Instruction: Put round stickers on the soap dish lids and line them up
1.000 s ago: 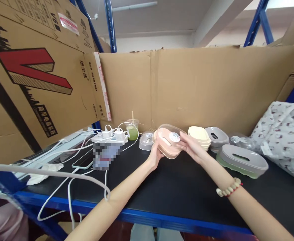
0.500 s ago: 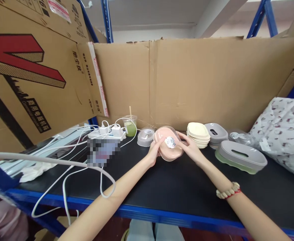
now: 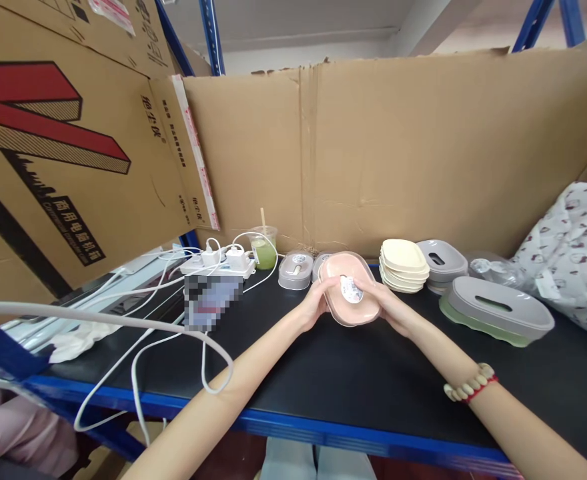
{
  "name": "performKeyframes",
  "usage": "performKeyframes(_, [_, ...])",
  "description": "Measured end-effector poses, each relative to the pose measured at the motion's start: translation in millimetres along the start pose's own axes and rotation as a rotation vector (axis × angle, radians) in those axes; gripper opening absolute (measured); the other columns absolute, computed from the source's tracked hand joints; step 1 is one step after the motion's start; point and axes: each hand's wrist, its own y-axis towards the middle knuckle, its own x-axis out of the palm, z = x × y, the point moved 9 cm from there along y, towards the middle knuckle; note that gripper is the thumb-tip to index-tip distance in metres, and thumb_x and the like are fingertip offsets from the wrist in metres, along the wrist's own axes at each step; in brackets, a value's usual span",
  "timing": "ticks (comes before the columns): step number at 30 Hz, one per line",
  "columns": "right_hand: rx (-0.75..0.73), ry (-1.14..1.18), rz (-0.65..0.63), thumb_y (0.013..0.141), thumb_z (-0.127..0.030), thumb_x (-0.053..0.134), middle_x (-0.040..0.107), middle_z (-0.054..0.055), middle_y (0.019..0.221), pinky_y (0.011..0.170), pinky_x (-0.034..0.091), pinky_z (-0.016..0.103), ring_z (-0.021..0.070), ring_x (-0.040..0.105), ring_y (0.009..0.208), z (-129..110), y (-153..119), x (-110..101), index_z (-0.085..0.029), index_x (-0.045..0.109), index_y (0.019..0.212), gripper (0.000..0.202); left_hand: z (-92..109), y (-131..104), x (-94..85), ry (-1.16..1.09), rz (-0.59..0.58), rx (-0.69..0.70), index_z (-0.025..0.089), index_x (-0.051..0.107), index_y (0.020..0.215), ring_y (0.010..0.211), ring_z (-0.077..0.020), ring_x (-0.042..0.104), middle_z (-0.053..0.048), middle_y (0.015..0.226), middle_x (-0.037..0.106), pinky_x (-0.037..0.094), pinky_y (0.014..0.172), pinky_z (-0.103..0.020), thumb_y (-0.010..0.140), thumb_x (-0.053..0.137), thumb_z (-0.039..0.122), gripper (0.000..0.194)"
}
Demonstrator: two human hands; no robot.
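A cardboard box at far left bears a red V shape and reads "V" and Chinese print; below it, white cables cross the shelf's blue front edge and pass over the left forearm; a power strip and green drink stand behind; the left hand and right hand clamp opposite sides of the pink lidded box, raised over the black shelf top, its round label unreadable; yellow trays and grey-lidded box stand right; bare black surface lies in front.
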Motion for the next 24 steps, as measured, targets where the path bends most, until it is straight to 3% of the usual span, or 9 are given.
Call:
performKeyframes(5, [-0.062,-0.014,-0.023,0.064,-0.044,0.071,0.062,0.007,0.108,0.071,0.049,0.022,0.0191,0.059,0.096,-7.2,-1.2,3.0,-0.016,0.058,0.113,0.057,16.9,-0.4,-9.3,0.041,0.128,0.184,0.017,0.049,0.117,0.102,-0.0203,0.055,-0.008,0.116,0.056,0.046,0.075,-0.025,0.071,0.06,0.036,0.051])
performKeyframes(9, [-0.128,-0.046,-0.027,0.056,-0.038,0.077,0.061,0.009,0.109,0.084,0.047,0.026,0.0196,0.058,0.1,-15.6,-6.2,9.0,-0.013,0.057,0.11,0.063,33.8,-6.5,-9.4,0.046,0.174,0.342,0.014,0.056,0.097,0.1,-0.0151,0.054,-0.005,0.104,0.061,0.042,0.085,-0.02,0.07,0.062,0.027,0.031])
performKeyframes(12, [-0.176,-0.044,-0.011,0.054,-0.034,0.078,0.059,0.008,0.114,0.09,0.045,0.028,0.0201,0.054,0.107,-21.1,-8.6,10.1,-0.015,0.055,0.113,0.066,38.4,-9.0,-5.9,0.05,0.157,0.383,0.014,0.057,0.094,0.097,-0.0154,0.055,-0.005,0.099,0.062,0.042,0.084,-0.022,0.069,0.062,0.028,0.029])
performKeyframes(17, [-0.302,-0.004,0.04,0.059,-0.044,0.072,0.055,0.007,0.12,0.096,0.041,0.029,0.0195,0.05,0.113,-31.3,-8.4,3.9,-0.017,0.054,0.113,0.063,38.8,-9.2,0.9,0.077,0.088,0.409,0.015,0.056,0.096,0.099,-0.0163,0.055,-0.005,0.101,0.061,0.042,0.086,-0.023,0.065,0.067,0.025,0.034])
performKeyframes(24, [-0.328,-0.03,0.039,0.057,-0.05,0.071,0.057,0.008,0.117,0.094,0.041,0.028,0.0196,0.051,0.111,-32.0,-9.5,3.3,-0.014,0.054,0.109,0.066,45.0,-17.8,16.2,0.165,-0.046,0.494,0.016,0.051,0.1,0.103,-0.0159,0.054,-0.006,0.107,0.058,0.04,0.088,-0.022,0.068,0.064,0.03,0.038])
